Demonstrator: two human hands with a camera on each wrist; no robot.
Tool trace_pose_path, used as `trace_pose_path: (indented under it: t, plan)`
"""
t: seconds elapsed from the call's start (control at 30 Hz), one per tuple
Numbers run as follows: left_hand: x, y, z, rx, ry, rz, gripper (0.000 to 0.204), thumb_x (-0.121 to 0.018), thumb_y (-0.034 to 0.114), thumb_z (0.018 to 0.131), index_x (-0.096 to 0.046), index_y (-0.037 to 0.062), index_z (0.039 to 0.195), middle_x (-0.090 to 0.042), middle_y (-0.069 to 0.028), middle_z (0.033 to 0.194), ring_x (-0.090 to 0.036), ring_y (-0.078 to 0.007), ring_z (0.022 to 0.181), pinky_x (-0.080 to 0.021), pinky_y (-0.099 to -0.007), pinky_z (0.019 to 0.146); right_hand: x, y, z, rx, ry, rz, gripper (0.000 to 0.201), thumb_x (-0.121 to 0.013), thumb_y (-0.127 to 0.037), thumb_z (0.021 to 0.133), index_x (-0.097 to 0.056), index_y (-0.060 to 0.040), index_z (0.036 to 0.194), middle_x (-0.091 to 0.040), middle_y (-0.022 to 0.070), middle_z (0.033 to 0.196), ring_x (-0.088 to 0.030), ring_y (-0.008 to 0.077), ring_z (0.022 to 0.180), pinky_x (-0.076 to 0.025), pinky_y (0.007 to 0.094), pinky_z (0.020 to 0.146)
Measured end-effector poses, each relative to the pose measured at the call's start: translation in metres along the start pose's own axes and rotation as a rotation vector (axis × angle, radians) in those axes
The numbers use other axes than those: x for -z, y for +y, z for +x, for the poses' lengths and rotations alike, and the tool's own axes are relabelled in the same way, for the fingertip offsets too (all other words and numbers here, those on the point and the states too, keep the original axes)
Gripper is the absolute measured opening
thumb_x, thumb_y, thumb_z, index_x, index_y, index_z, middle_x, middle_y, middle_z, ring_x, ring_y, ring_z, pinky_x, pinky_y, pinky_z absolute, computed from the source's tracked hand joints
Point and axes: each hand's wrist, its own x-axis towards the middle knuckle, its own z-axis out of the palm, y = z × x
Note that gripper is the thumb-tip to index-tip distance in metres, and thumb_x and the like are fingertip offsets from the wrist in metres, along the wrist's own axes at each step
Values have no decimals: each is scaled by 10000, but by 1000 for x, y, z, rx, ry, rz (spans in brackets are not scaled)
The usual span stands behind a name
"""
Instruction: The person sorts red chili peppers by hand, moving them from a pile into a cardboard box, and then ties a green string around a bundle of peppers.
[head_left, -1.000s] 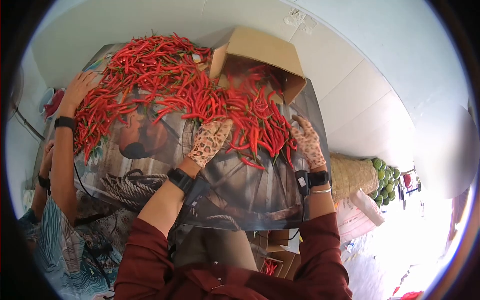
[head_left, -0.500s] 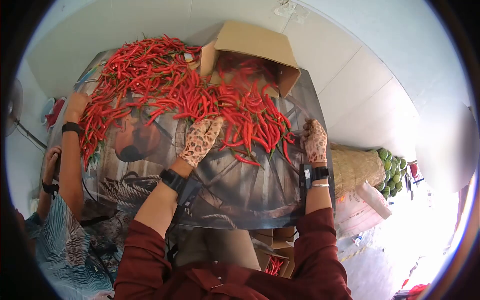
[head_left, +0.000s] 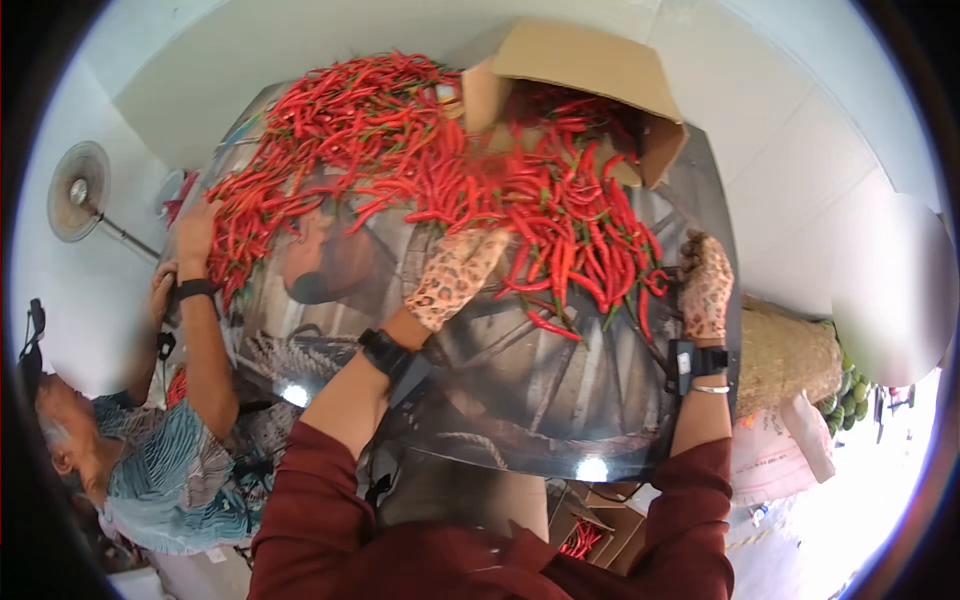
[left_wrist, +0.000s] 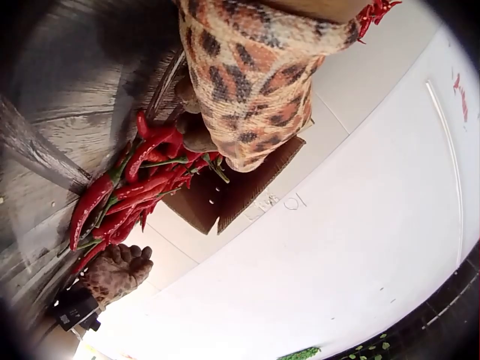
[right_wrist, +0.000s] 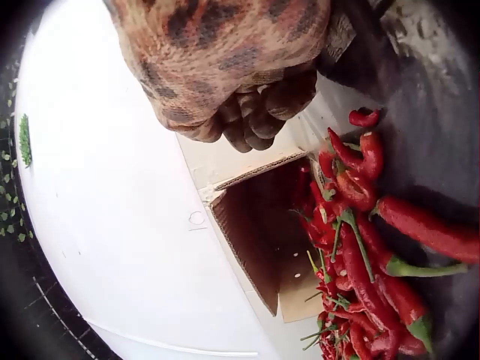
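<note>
Chillies: a broad heap of red chillies (head_left: 440, 160) lay spread across the printed table cover (head_left: 520, 400), running from its far left edge to the mouth of the tipped box; green stems showed among them in the wrist views.
Left hand: the left hand (head_left: 457, 276), in a leopard-print glove, lay at the near edge of the heap with its fingertips in the chillies; in the left wrist view the fingers (left_wrist: 196, 135) were bent slightly downward onto a few pods, touching them, with no clear grip visible.
Right hand: the right hand (head_left: 704, 282), also gloved, sat at the right edge of the cover, just beside the outermost chillies; in the right wrist view its fingers (right_wrist: 259, 112) were curled in together toward the palm, and nothing could be seen held within them.
Cardboard box: a brown cardboard box (head_left: 590, 75) lay on its side at the far end of the cover, open mouth toward the heap, with chillies inside and spilling from it.
Second person: another person's hand (head_left: 196, 228) rested on the left end of the heap, wrist banded in black.
Surroundings: a fan (head_left: 78, 190) stood at far left; a woven basket (head_left: 785, 355) and green fruit (head_left: 850, 385) lay to the right, beyond the table.
</note>
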Motion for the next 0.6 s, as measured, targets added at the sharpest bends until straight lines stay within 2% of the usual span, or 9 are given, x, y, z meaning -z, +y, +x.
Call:
trace_pose_path:
  t: [0.07,0.1,0.13,0.23,0.33,0.4,0.47,0.53,0.6]
  plan:
    - [6,11,5,171,6,-239,220,-498,130,915,-593,7,1071,-621,-128,813,-598,-262,757,-475,-363,670,-1,-8,-2,-26,-34,-61,300,-464,-259,955,-630,-15,1009,-605,12,799,-517,68,650,-420,217,546]
    - [20,27,17,535,-147,-462,235,-477,175,943,-603,7,1049,-616,-117,799,-590,-252,740,-463,-357,652,-1,-7,-2,-13,-26,-76,303,-452,-258,956,-631,-18,1005,-610,15,811,-517,68,648,-417,214,544]
    - [17,23,13,543,-125,-457,235,-477,175,943,-603,7,1049,-616,-117,799,-590,-252,740,-463,-357,652,-1,-7,-1,-4,-48,-77,303,-452,-258,956,-631,-18,1005,-610,15,811,-517,68,648,-417,214,544]
    - [2,8,2,19,58,-118,235,-473,156,939,-596,12,1079,-622,-121,846,-604,-260,774,-474,-349,673,2,3,3,28,-34,-75,296,-467,-267,954,-633,-26,997,-613,19,793,-508,67,609,-413,215,531]
    - [2,10,1,-28,47,11,251,-475,146,935,-588,20,1120,-623,-135,889,-606,-268,822,-477,-371,696,-1,-4,-2,5,-46,-26,290,-482,-274,952,-631,-27,983,-613,18,778,-502,67,585,-413,217,519]
    - [-2,7,-1,189,-94,-209,290,-496,157,919,-577,52,1177,-616,-148,978,-587,-290,919,-471,-386,821,3,-1,1,39,-62,-5,272,-497,-264,947,-629,-28,974,-608,16,765,-496,65,573,-409,212,500]
    - [-9,3,-10,-20,-58,189,281,-533,162,888,-600,73,1146,-607,-149,1021,-574,-294,970,-456,-392,872,2,2,3,-18,-56,37,251,-505,-245,943,-631,-29,967,-601,15,751,-497,64,573,-409,209,492]
    - [-26,-6,-15,64,145,5,243,-593,173,831,-637,85,1054,-617,-150,995,-566,-287,994,-448,-395,880,7,7,8,-55,-94,101,236,-503,-219,940,-635,-23,950,-596,20,745,-505,69,574,-420,213,496]
    - [39,32,17,393,-115,-157,265,-610,204,825,-630,74,1056,-614,-159,994,-555,-285,1025,-436,-382,901,6,-4,0,-22,-114,-3,245,-494,-218,941,-628,-15,970,-598,25,756,-513,75,577,-433,224,506]
